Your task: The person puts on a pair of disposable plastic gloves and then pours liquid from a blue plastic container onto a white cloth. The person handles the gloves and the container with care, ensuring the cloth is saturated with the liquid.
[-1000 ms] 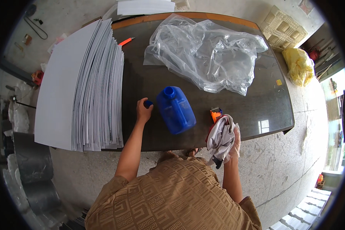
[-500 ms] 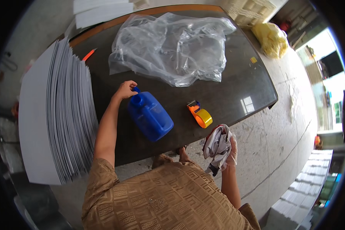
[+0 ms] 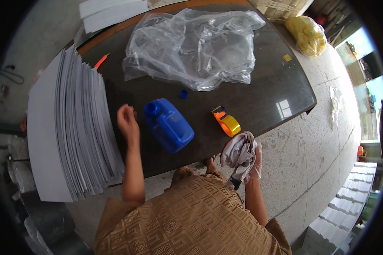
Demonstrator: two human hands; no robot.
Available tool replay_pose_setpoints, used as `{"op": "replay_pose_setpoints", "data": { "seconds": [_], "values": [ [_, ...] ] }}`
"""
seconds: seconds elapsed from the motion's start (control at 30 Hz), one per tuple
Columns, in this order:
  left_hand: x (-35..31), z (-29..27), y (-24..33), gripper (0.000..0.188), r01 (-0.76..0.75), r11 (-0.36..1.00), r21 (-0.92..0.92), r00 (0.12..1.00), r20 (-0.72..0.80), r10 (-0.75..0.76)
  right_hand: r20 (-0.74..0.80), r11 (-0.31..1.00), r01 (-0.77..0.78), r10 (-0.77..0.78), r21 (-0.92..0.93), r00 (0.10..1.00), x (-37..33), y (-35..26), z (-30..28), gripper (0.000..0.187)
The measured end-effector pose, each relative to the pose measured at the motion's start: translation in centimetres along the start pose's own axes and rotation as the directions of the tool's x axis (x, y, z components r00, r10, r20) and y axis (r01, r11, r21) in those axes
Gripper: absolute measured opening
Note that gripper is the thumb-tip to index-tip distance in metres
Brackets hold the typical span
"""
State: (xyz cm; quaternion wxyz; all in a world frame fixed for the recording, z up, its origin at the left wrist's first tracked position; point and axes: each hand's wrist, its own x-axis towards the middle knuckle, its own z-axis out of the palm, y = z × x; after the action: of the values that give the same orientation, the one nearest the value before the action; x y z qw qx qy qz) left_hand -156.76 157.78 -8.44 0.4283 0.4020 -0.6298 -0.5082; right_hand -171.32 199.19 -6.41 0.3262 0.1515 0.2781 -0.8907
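Note:
A blue plastic jug [image 3: 169, 127] stands on the dark table, its neck uncapped. Its blue cap [image 3: 183, 94] lies on the tabletop beyond it. My left hand [image 3: 128, 121] is raised between the jug and a stack of grey sheets, holding nothing, its fingers loosely bent and apart. My right hand [image 3: 255, 165], in a clear plastic glove, grips a crumpled grey cloth [image 3: 239, 155] at the table's near edge. Close to the cloth lies an orange tape dispenser [image 3: 226, 122] with a yellow roll.
A clear plastic bag [image 3: 191, 49] spreads over the far part of the table [image 3: 281, 85]. The tall stack of grey sheets [image 3: 83, 127] borders the left side, with an orange cutter [image 3: 101, 61] behind it. A yellow sack [image 3: 306, 36] sits on the floor at far right; white stacks [image 3: 340, 208] stand lower right.
My left hand has let go of the cap, which now lies beyond the jug, and has drawn back toward me. My right hand still holds the cloth, slightly nearer the tape dispenser.

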Motion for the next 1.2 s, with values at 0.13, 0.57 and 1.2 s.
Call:
{"op": "replay_pose_setpoints", "data": {
  "seconds": [0.13,0.57,1.2],
  "values": [
    [-12.1,-0.7,8.8,0.036,-0.148,0.974,0.171,0.984,0.124,0.127,0.074,0.993,-0.109,0.112,-0.042,0.991,3.0,2.1,1.6,0.046],
    [-11.5,1.5,11.4,0.068,-0.241,0.862,0.447,0.932,0.353,0.078,0.205,0.961,-0.262,0.241,0.086,0.949,2.5,5.4,2.7,0.055],
    [-6.3,4.7,17.9,0.031,-0.92,0.375,0.113,0.203,0.957,0.208,0.132,0.975,-0.152,0.131,0.163,0.983,-0.8,8.6,-5.8,0.047]
  ]
}}
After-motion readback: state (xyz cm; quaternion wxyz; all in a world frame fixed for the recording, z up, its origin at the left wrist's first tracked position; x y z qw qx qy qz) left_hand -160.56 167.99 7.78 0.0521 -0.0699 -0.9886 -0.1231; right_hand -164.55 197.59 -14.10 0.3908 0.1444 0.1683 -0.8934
